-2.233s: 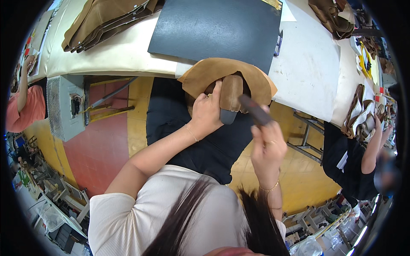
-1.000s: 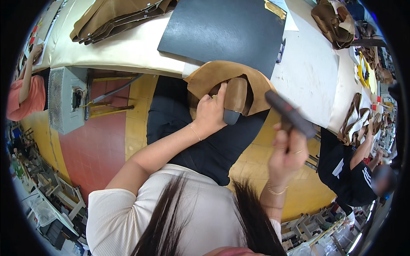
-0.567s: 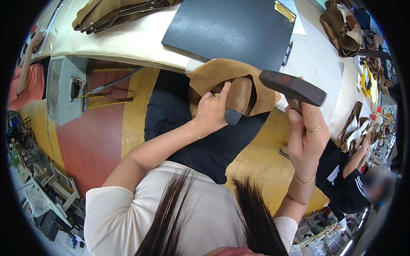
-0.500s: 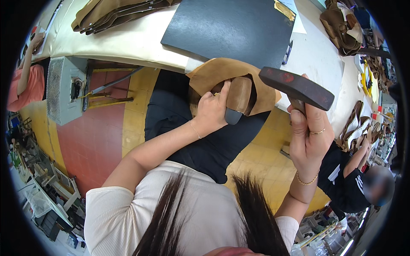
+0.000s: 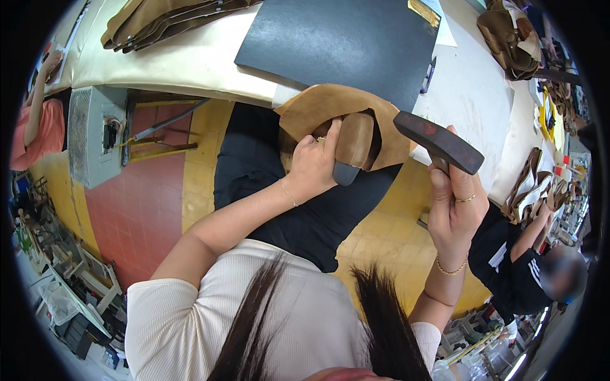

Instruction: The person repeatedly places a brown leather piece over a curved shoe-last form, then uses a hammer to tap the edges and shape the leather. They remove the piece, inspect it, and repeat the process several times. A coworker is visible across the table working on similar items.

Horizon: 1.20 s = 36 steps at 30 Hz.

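Before the dark board [image 5: 343,47], the left hand [image 5: 312,166] holds a brown leather piece [image 5: 389,141] around a rounded form [image 5: 354,141], seemingly steadying it, while the right hand [image 5: 456,213] grips a hammer [image 5: 438,141] off the board's near-right corner.

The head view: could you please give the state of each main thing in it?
Hammer: held up
Right hand: closed on the hammer
Left hand: index finger extended
Brown leather piece: bent in an arc
Grey-ended form: mostly covered in brown
Black board: lying flat
Brown pieces, upper left: stacked
Pen: lying beside the board
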Available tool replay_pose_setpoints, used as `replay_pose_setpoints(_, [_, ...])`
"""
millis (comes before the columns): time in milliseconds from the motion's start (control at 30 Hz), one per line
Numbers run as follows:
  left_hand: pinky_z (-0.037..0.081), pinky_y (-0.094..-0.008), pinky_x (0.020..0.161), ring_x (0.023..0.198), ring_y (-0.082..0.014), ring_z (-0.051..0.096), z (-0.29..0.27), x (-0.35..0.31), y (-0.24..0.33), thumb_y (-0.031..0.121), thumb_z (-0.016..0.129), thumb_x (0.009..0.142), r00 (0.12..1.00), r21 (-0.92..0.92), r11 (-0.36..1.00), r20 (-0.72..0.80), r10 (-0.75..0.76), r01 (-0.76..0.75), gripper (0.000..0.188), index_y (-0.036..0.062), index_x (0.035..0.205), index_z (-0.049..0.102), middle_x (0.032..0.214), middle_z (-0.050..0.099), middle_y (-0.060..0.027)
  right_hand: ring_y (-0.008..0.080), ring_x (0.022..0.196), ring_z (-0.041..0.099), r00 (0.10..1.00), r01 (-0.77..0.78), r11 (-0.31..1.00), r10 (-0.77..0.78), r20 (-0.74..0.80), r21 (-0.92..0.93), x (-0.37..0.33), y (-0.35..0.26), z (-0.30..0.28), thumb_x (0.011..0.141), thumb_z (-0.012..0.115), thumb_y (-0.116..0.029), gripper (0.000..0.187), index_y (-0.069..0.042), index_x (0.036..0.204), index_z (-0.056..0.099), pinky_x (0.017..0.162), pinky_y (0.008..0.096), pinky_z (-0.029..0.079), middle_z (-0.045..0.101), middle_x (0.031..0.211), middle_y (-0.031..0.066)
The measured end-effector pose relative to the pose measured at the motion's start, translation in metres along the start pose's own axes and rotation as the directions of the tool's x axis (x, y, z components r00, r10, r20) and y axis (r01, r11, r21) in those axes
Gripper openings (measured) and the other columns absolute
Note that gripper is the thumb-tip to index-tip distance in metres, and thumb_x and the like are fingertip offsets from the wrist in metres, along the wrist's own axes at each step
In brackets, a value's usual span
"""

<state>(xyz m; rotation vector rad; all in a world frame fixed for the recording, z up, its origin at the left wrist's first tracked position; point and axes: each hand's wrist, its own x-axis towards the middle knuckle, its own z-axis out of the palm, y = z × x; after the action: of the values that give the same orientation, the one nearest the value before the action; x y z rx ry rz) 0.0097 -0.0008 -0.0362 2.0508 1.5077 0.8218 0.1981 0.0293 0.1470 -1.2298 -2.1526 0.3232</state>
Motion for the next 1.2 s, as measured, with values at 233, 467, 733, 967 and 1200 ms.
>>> replay_pose_setpoints(233, [0.044, -0.0345, 0.067, 0.058, -0.0268, 0.060, 0.001, 0.000, -0.001, 0.016, 0.078, 0.064, 1.000, -0.016, 1.000, 0.007, 0.010, -0.010, 0.098, -0.0064, 0.146, 0.029, 0.061, 0.057, -0.0075, 0.0188, 0.056, 0.054, 1.000, 0.019, 1.000, -0.019, 0.002, -0.014, 0.000, -0.004, 0.009, 0.082, 0.071, 0.001, 0.049, -0.006, 0.130, 0.063, 0.052, 0.0304, 0.046, 0.061, 0.079, 0.0076])
replay_pose_setpoints(467, [0.050, -0.0383, 0.074, 0.087, -0.0288, 0.065, 0.012, 0.000, -0.010, 0.019, 0.076, 0.074, 0.996, -0.116, 0.991, 0.076, -0.052, 0.060, 0.037, 0.0052, 0.105, 0.063, 0.091, 0.066, -0.0103, 0.0177, 0.056, 0.056, 0.938, 0.209, 0.969, -0.161, 0.308, -0.129, 0.031, -0.017, 0.012, 0.078, 0.071, -0.001, 0.054, -0.013, 0.130, 0.064, 0.050, 0.0306, 0.044, 0.056, 0.074, 0.0037])
replay_pose_setpoints(733, [0.045, -0.0340, 0.068, 0.061, -0.0261, 0.063, 0.010, -0.003, -0.010, 0.015, 0.076, 0.063, 1.000, -0.023, 1.000, -0.002, 0.005, -0.005, 0.100, -0.0056, 0.147, 0.026, 0.062, 0.060, -0.0061, 0.0220, 0.056, 0.057, 0.815, 0.272, 0.927, -0.081, 0.574, -0.256, 0.050, -0.019, 0.004, 0.081, 0.068, -0.005, 0.056, -0.018, 0.135, 0.061, 0.052, 0.0346, 0.046, 0.055, 0.076, 0.0040])
replay_pose_setpoints(967, [0.047, -0.0352, 0.071, 0.063, -0.0272, 0.064, -0.001, 0.001, 0.000, 0.020, 0.077, 0.067, 0.998, -0.008, 1.000, 0.061, -0.027, 0.027, 0.080, -0.0035, 0.133, 0.039, 0.069, 0.063, -0.0077, 0.0262, 0.059, 0.058, 0.810, 0.212, 0.950, -0.040, 0.585, -0.229, 0.045, -0.006, 0.011, 0.082, 0.065, -0.003, 0.055, -0.016, 0.135, 0.059, 0.053, 0.0372, 0.046, 0.056, 0.077, 0.0079])
replay_pose_setpoints(1200, [0.043, -0.0337, 0.066, 0.059, -0.0250, 0.062, 0.002, 0.003, -0.001, 0.019, 0.076, 0.065, 1.000, -0.002, 1.000, 0.012, 0.001, -0.001, 0.099, -0.0070, 0.147, 0.026, 0.061, 0.060, -0.0056, 0.0286, 0.062, 0.060, 0.822, 0.165, 0.955, 0.007, 0.570, -0.249, 0.047, 0.001, 0.010, 0.085, 0.064, -0.004, 0.049, -0.014, 0.133, 0.060, 0.056, 0.0387, 0.048, 0.061, 0.079, 0.0091])
